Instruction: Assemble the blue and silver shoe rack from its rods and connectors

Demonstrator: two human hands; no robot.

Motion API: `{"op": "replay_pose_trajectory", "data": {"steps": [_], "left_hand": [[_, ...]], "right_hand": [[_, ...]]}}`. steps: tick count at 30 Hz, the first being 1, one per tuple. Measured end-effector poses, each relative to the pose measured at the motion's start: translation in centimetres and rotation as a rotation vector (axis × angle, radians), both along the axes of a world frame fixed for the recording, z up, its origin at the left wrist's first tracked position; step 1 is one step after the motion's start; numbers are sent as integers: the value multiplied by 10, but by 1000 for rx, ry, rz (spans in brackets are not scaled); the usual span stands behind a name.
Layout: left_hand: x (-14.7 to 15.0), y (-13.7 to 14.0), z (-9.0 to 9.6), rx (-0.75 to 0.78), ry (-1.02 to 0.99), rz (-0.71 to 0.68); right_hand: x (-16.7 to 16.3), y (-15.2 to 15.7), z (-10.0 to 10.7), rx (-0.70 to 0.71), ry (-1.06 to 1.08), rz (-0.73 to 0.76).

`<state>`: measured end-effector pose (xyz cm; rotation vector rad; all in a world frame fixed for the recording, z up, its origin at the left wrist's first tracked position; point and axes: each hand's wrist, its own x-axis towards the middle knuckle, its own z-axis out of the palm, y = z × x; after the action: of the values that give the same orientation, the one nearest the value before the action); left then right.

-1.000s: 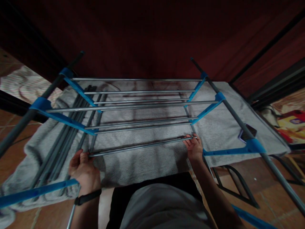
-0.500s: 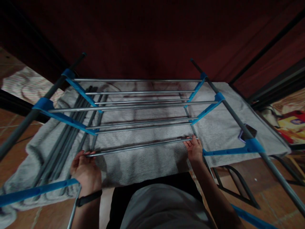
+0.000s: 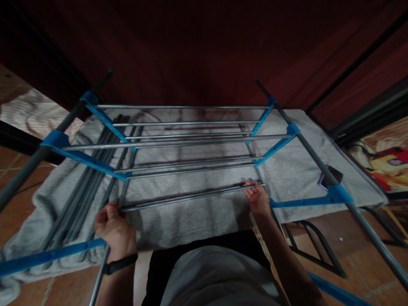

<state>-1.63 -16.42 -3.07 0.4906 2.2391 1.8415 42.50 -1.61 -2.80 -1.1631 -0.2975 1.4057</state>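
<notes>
A thin metal rod (image 3: 191, 196) lies crosswise in front of me, low over the grey blanket. My left hand (image 3: 114, 223) has its fingers pinched at the rod's left end. My right hand (image 3: 256, 199) holds the other end between thumb and fingers, and the rod's tip sticks out just past it. Around both arms stands a partly assembled rack of grey tubes with blue plastic brackets. A blue bracket (image 3: 274, 146) on the right and another blue bracket (image 3: 86, 159) on the left carry several crossbars, among them a long front bar (image 3: 178, 143).
Several loose grey tubes (image 3: 81, 199) lie side by side on the grey blanket (image 3: 197, 221) at left. A phone (image 3: 331, 176) rests on the blanket at right. Behind the rack is a dark red surface (image 3: 197, 51). Black metal legs (image 3: 318, 259) stand on the tiled floor at lower right.
My right hand has slid slightly left along the rod, so more of its right tip shows. My left fingers have shifted a little at the left end.
</notes>
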Motion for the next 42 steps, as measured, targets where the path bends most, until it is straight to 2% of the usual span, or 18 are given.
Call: {"op": "replay_pose_trajectory", "data": {"steps": [3,10,15,22,27,37,42], "left_hand": [[9,4,6,19,-44,59],[20,13,16,55,-45,90],[22,12,13,56,-7,22],[31,19,5,114,48,88],[29,20,6,130,9,128],[33,16,18,235,-207,-10],[39,16,20,171,-177,-35]], "right_hand": [[0,1,-2,-3,-31,-5],[-1,4,-5,-23,-37,-20],[0,4,-5,-11,-31,2],[-4,1,-6,-8,-37,82],[-15,-3,-7,4,-42,109],[-22,-3,-5,-23,-7,72],[-25,-2,-4,-23,-5,72]]}}
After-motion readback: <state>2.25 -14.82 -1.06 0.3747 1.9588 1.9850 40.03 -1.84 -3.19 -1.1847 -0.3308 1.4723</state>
